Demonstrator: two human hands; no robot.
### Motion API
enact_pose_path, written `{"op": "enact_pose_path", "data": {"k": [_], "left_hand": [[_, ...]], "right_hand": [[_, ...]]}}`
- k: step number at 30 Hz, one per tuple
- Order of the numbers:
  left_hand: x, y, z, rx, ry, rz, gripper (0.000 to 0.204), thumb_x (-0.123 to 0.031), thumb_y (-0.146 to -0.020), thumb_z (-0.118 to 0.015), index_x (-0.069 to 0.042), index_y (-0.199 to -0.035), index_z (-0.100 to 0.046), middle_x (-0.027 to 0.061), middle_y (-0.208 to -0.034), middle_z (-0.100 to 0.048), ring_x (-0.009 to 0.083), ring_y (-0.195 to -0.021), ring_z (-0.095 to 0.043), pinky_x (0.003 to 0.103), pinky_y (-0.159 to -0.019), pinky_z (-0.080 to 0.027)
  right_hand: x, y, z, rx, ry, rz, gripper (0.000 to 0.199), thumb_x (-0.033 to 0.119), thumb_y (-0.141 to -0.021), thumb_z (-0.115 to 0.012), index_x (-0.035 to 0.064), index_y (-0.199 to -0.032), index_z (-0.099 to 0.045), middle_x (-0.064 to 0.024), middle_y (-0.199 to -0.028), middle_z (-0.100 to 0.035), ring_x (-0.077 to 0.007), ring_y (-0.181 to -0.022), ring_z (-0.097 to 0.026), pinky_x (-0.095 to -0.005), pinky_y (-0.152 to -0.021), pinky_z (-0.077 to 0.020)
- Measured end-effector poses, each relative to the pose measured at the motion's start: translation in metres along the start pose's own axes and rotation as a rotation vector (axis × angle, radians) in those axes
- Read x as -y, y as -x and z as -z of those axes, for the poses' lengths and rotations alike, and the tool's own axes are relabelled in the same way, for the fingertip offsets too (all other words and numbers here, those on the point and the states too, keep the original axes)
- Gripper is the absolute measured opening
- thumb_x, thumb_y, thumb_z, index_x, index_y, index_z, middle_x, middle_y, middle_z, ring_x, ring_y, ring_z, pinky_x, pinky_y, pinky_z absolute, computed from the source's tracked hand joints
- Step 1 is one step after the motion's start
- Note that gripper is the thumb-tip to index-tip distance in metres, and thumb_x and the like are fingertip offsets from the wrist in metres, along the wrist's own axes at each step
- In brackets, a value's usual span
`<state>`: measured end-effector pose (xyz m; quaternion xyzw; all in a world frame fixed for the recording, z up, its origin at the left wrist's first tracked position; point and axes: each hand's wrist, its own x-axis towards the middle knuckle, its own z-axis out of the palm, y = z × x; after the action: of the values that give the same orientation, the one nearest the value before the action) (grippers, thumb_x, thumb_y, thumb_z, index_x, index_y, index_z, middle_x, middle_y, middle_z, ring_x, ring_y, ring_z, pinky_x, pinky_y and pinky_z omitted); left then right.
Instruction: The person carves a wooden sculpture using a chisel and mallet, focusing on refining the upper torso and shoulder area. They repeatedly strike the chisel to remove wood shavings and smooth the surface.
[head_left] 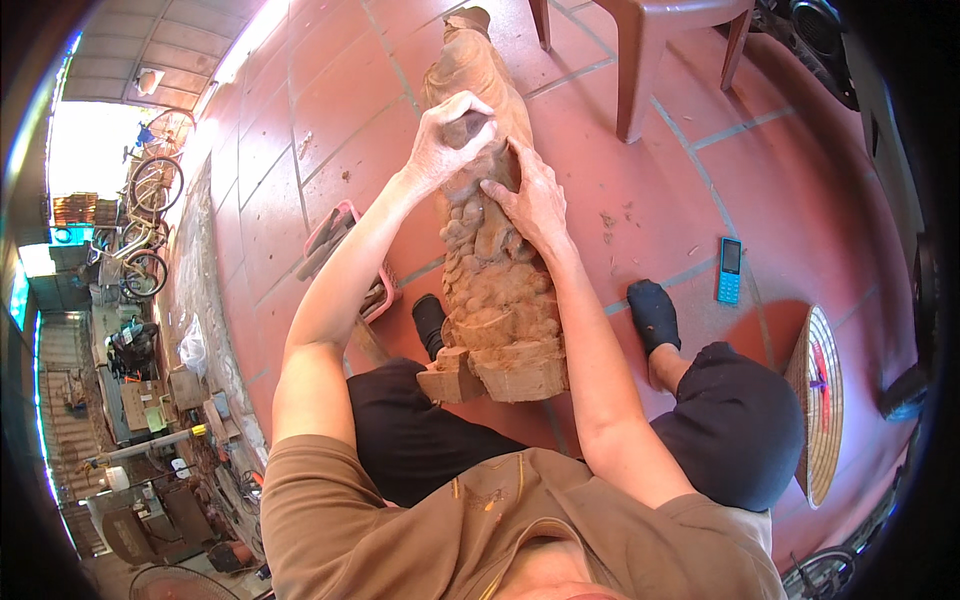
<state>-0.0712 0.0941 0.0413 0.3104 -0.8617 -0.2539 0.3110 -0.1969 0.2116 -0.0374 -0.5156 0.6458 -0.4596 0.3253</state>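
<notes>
A long brown wood carving (500, 300) lies on the floor between my legs. Rounded, lumpy shapes cover its near half, and smoother, fold-like surfaces run toward its far end. My left hand (445, 145) is over the carving's upper middle, fingers curled round toward the thumb. Whether a small dark thing sits inside that curl, or only the wood shows through, I cannot make out. My right hand (532, 200) grips the carving's right side, thumb lying across the top and fingers partly hidden along the edge.
Left of the carving is a pink basket (385, 295) with wooden-looking tools. A blue keypad phone (729, 270) and a conical straw hat (820, 405) are at right. A brown plastic chair (640, 60) stands beyond. Bicycles (150, 215) and clutter line the far left.
</notes>
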Motion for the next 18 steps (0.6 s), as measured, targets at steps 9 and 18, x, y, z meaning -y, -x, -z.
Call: {"op": "enact_pose_path", "data": {"k": [9, 18], "left_hand": [[-0.007, 0.001, 0.023, -0.032, 0.097, 0.262, 0.009, -0.009, -0.091, -0.074, -0.004, -0.097, -0.07, 0.0017, -0.089, -0.072, 0.0096, -0.084, -0.067, 0.026, -0.078, -0.053], [-0.003, 0.001, 0.01, 0.056, 0.155, 0.214, 0.008, -0.009, -0.09, -0.074, -0.004, -0.093, -0.069, 0.0026, -0.091, -0.073, 0.0099, -0.09, -0.069, 0.027, -0.08, -0.054]], "right_hand": [[-0.004, 0.0, 0.003, -0.003, 0.008, -0.002, 0.079, 0.039, -0.084, -0.077, 0.0146, -0.151, -0.043, -0.0159, -0.144, -0.055, -0.0343, -0.136, -0.046, -0.0546, -0.109, -0.0365], [-0.002, 0.001, 0.001, -0.009, 0.027, -0.004, 0.078, 0.04, -0.083, -0.078, 0.0136, -0.149, -0.046, -0.0128, -0.146, -0.054, -0.0336, -0.135, -0.048, -0.0503, -0.108, -0.0397]]}}
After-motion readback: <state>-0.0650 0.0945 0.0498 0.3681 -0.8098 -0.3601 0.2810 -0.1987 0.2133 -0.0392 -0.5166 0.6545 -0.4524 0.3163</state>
